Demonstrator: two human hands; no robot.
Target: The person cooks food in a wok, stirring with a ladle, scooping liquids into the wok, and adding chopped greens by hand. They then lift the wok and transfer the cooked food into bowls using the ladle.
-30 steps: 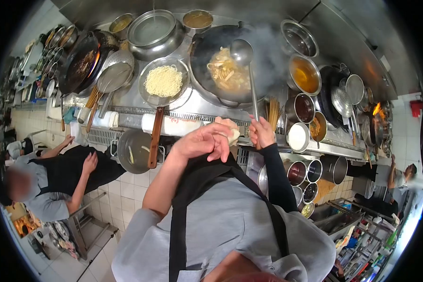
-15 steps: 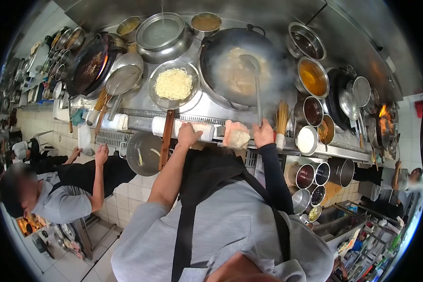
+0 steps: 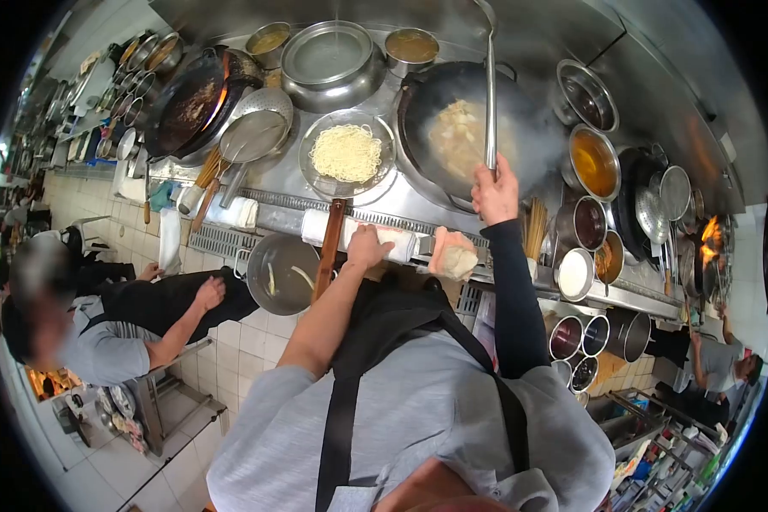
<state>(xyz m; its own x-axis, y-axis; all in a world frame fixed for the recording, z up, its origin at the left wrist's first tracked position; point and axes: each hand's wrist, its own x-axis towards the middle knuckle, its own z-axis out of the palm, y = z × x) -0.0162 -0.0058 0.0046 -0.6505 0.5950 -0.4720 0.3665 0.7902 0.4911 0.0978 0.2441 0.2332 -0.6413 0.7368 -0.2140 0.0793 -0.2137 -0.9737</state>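
My right hand (image 3: 496, 189) grips the handle of a metal ladle (image 3: 491, 94), raised upright above the black wok (image 3: 418, 94); the ladle's far end curves at the top edge of the view. Steam rises from pale food in cloudy liquid (image 3: 462, 128) inside the wok. On the counter's front edge, my left hand (image 3: 369, 247) is closed on a folded white towel (image 3: 401, 242). Just left of that hand lies the wooden handle (image 3: 328, 247) of a round strainer holding pale noodles (image 3: 346, 154). A pink and white cloth (image 3: 454, 254) sits between my hands.
Right of the wok stand metal pots of orange liquid (image 3: 595, 162), dark sauce (image 3: 582, 224) and white contents (image 3: 576, 275). A bamboo brush (image 3: 535, 226) is near my right forearm. Below the counter hangs a grey pan (image 3: 280, 275). A co-worker (image 3: 102, 333) stands left; flames (image 3: 710, 239) burn far right.
My right hand has lifted the ladle out of the wok and moved forward over its near rim. My left hand stays on the towel. The co-worker's nearer hand has lowered.
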